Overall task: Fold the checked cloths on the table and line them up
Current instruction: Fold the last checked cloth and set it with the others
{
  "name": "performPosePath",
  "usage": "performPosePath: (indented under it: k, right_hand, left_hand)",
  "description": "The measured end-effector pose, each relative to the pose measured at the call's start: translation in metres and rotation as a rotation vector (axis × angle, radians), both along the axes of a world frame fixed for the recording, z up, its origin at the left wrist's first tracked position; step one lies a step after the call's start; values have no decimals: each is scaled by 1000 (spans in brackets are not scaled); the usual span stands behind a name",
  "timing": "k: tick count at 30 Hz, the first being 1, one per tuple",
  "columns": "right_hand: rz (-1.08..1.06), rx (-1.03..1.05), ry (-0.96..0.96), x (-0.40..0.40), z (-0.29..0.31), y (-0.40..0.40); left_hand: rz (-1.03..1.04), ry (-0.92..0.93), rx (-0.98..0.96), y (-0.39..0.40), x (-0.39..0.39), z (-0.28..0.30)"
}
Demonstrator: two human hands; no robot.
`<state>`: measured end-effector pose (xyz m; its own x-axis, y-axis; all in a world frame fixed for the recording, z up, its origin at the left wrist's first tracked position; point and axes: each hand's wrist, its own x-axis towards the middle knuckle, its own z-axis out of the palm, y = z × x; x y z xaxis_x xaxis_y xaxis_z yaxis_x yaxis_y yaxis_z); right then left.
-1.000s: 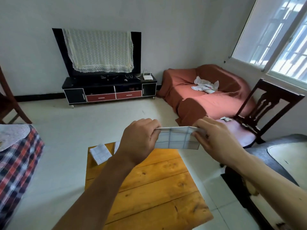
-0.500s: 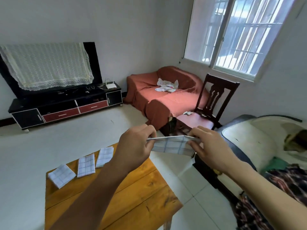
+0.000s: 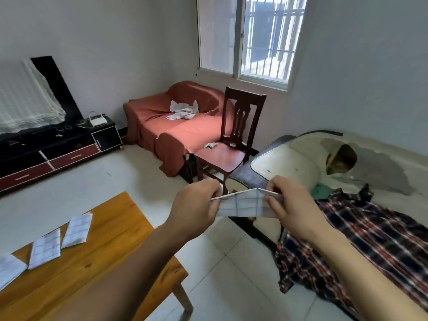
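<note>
Head view has swung right since a second ago, tabletop (image 3: 111, 242) now low-left with three folded cloths (image 3: 46, 247) lined up, while left hand (image 3: 196, 212) and right hand (image 3: 293, 212) fingers still pinch the fourth cloth (image 3: 244, 205) in midair off the tabletop, fold unfinished.

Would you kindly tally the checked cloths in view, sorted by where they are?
Folded cloths on the table: 3
Cloth held in the air by the left hand and right hand: 1
Total: 4
</note>
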<state>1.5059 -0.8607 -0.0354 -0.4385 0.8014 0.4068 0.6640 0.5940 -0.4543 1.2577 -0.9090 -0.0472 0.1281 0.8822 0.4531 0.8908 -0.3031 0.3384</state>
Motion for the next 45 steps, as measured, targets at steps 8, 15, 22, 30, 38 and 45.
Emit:
performPosePath:
  k: [8, 15, 22, 30, 38, 45]
  right_hand:
    - [-19, -84, 27, 30, -21, 77]
    - [-13, -56, -128, 14, -17, 182]
    - [108, -14, -293, -38, -23, 287]
    - [331, -64, -282, -130, -53, 417]
    - [611, -46, -259, -240, -62, 543]
    - [931, -21, -268, -369, -48, 578]
  left_hand:
    - [-35, 15, -36, 84, 21, -27]
    - [-90, -36, -7, 195, 2, -41]
    - [-3, -84, -30, 273, -42, -39]
    - [233, -88, -122, 354, -112, -53]
    - [534, -27, -266, 413, -171, -53]
    - [892, -88, -211, 403, -240, -43]
